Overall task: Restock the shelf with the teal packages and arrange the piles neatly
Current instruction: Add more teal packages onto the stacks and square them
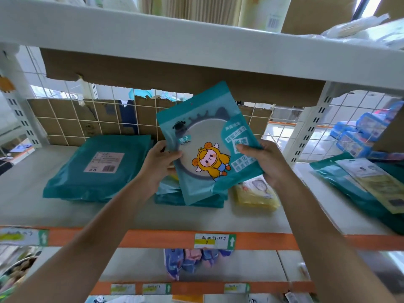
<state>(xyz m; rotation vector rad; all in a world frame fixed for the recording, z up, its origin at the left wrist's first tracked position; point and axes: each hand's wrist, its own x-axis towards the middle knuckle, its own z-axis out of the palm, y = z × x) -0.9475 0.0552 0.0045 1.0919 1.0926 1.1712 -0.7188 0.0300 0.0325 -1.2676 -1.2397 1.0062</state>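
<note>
**Status:** restocking in progress, not complete.

**Hands**
- Left hand [159, 165]: fingers curled round the left edge of a teal package [209, 143], thumb on the printed face.
- Right hand [266, 162]: gripping the right edge of the same package, thumb on top, fingers behind.
- Package held between both hands, face toward the camera, tilted, lifted clear of the shelf [65, 215].

**Layout**
- Directly below the hands: middle pile [190, 200] of teal packages, low, edges not quite flush, partly hidden by the held item.
- Left of the left hand: left pile [98, 169], thicker, label side up, lying flat, apart from the middle pile.
- Just below the right hand, touching or nearly touching the middle pile: yellow package [255, 193], not teal.
- Well to the right of the right hand: right group [349, 184] of teal packages, fanned and slanted, not squared.

**Done, judged from the present layout:** two piles in place, the left one fairly tidy.

**Left to do**
1. Lower the held package onto the pile beneath the hands.
2. Square the edges of that pile.
3. Straighten the loose group to the right.
4. Relocate the yellow item, if foreign to this row.

Remaining stock count: impossible to tell, no supply in view.

**Caution:** glossy film bags, probably slippery on a crooked stack. Align before release.
</note>
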